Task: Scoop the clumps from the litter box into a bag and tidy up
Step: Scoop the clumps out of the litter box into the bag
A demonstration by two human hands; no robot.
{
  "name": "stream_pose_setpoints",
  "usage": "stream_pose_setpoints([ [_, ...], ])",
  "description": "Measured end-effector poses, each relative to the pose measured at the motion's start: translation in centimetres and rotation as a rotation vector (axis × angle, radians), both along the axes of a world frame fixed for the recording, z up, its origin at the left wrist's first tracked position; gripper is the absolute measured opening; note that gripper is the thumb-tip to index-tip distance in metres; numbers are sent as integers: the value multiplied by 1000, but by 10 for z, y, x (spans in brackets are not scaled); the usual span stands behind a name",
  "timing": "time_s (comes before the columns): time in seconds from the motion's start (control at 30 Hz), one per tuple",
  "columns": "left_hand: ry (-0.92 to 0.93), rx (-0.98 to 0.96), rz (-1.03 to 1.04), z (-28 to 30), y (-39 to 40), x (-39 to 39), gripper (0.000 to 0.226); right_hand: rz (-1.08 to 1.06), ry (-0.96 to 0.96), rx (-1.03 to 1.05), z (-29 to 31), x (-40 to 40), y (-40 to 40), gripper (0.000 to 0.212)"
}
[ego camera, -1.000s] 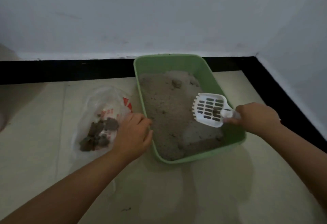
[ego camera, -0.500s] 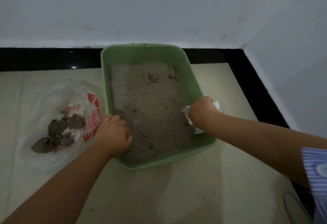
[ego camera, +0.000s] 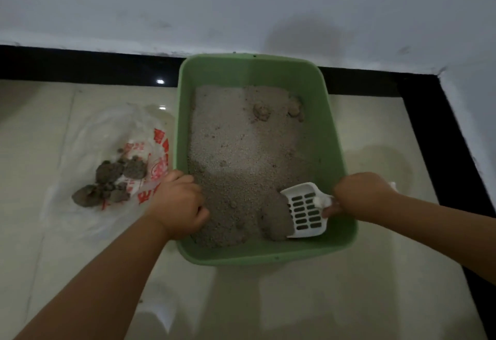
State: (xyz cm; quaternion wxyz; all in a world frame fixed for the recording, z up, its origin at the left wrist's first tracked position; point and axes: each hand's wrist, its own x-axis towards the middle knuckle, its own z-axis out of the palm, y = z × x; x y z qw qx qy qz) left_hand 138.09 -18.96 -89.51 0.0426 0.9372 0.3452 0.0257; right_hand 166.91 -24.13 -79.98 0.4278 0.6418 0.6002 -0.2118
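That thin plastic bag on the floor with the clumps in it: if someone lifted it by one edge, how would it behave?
The plastic bag looks thin and crumpled, so it would likely go floppy and sag. The dark clumps lie near its open side and might slide or spill out. The bag seems light; most of the weight is probably the clumps.

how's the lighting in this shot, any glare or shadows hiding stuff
Head view: dim overall; small glare spots on the black skirting and floor tile; soft shadow across the litter in the litter box; wide-angle bending at edges; scoop stays readable.
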Motion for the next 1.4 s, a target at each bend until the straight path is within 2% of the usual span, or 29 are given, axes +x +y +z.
stream_pose_setpoints([
  [0.1, 16, 6, -12, -5, 3, -2, 38, -14, -57, -4, 10, -13, 2, 44],
  [0.17, 24, 12, -17, -7, 3, -2, 38, -6, -110, 76, 24, -17, 7, 36],
  [0.23, 28, 15, -13, -5, 3, -2, 39, -97, -151, 196, 34, -18, 17, 25],
  [0.3, 33, 18, -16, -4, 3, -1, 41, -162, -144, 240, 35, -22, 26, 26],
  [0.37, 46, 25, -15, -2, 2, 0, 42, -160, -111, 173, 24, -27, 31, 34],
  [0.5, 51, 36, -16, -3, 3, 1, 42, -123, -13, 18, 17, -36, 37, 31],
  [0.57, 48, 42, -16, -3, 2, 2, 41, -28, 28, 11, 27, -40, 31, 17],
  [0.63, 47, 47, -12, -2, 2, 2, 41, 118, 74, 38, 33, -44, 21, 21],
  [0.77, 35, 45, -11, -1, 2, 2, 41, 300, -6, 13, 40, -55, 6, 21],
  [0.93, 23, 53, -9, 1, 1, 3, 41, 174, -132, 38, 50, -38, 15, 21],
  [1.03, 18, 48, -7, 1, 1, 3, 42, 296, -169, -14, 38, -27, 22, 17],
  [1.1, 13, 43, -8, 1, 1, 2, 41, 372, -143, -33, 32, -15, 31, 14],
  [1.23, -11, 46, -9, 0, 2, 2, 41, 476, 3, -133, 16, 0, 34, 32],
  [1.4, -31, 46, -12, 0, 2, 2, 40, 441, 51, -141, 1, 13, 30, 31],
])
